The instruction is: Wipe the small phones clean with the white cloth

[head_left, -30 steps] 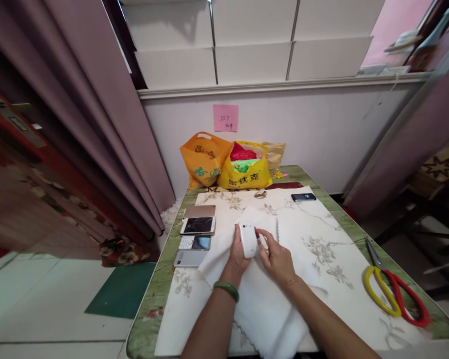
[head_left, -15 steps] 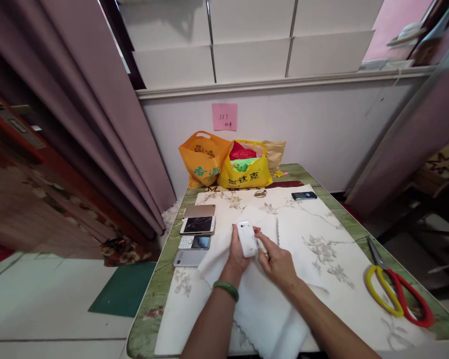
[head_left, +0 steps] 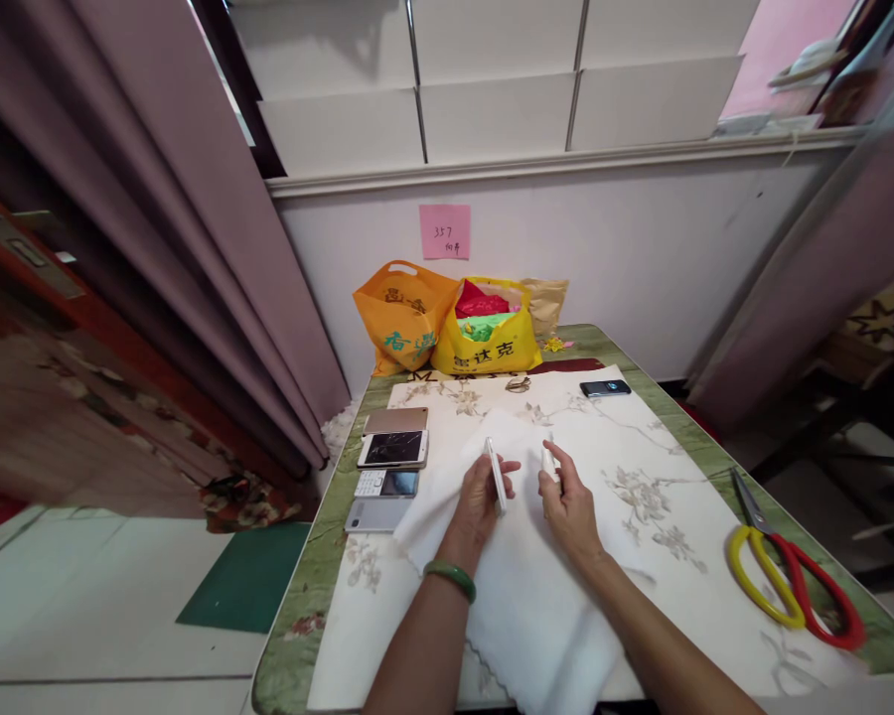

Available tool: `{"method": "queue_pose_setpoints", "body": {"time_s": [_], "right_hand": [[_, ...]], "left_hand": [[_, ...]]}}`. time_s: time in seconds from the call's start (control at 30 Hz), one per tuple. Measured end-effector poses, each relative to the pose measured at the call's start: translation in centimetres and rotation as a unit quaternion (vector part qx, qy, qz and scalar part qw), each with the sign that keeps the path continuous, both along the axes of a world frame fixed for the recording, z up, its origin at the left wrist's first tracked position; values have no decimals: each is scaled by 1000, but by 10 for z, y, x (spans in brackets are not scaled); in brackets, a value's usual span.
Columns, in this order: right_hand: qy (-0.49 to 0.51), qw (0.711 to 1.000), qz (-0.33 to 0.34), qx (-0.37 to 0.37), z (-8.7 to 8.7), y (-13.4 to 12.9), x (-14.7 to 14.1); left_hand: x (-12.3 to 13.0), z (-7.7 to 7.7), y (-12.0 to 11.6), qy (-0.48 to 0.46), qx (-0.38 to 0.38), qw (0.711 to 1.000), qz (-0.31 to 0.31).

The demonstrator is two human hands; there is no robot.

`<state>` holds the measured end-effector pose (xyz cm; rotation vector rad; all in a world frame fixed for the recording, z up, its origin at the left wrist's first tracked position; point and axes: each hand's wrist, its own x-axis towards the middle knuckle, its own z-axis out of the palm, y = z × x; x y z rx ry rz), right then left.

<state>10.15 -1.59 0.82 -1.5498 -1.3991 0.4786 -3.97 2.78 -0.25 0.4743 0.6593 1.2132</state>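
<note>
My left hand (head_left: 478,501), with a green bangle at the wrist, grips a white mobile phone (head_left: 497,475) turned nearly edge-on. To its right, my right hand (head_left: 570,504) pinches a small white piece (head_left: 548,462); its kind is not clear from this angle. The two hands are apart, above a white cloth (head_left: 540,636) spread on the table. Left of them lie a gold phone (head_left: 396,422), a white phone with a cracked screen (head_left: 393,449), a white keypad phone (head_left: 387,484) and a silver phone (head_left: 378,514).
Large scissors (head_left: 786,586) with yellow and red handles lie at the right edge of the table (head_left: 290,636). A dark phone (head_left: 605,388) is at the far right. An orange bag (head_left: 402,318) and a filled yellow bag (head_left: 488,338) stand at the back.
My left hand has turned the phone from its back showing to nearly edge-on. My right hand has moved away from it to the right, with a small white piece now showing in its fingers.
</note>
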Motion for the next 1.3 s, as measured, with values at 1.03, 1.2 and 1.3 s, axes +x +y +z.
{"method": "queue_pose_setpoints", "body": {"time_s": [1.03, 1.2, 1.3], "right_hand": [[-197, 975, 89, 54, 2, 8, -14], [-190, 974, 119, 44, -2, 5, -14], [-199, 966, 157, 40, -1, 3, -14]], "left_hand": [[3, 0, 11, -139, -65, 988, 1], [2, 1, 10, -110, -78, 991, -12], [1, 0, 9, -91, -88, 992, -15]]}}
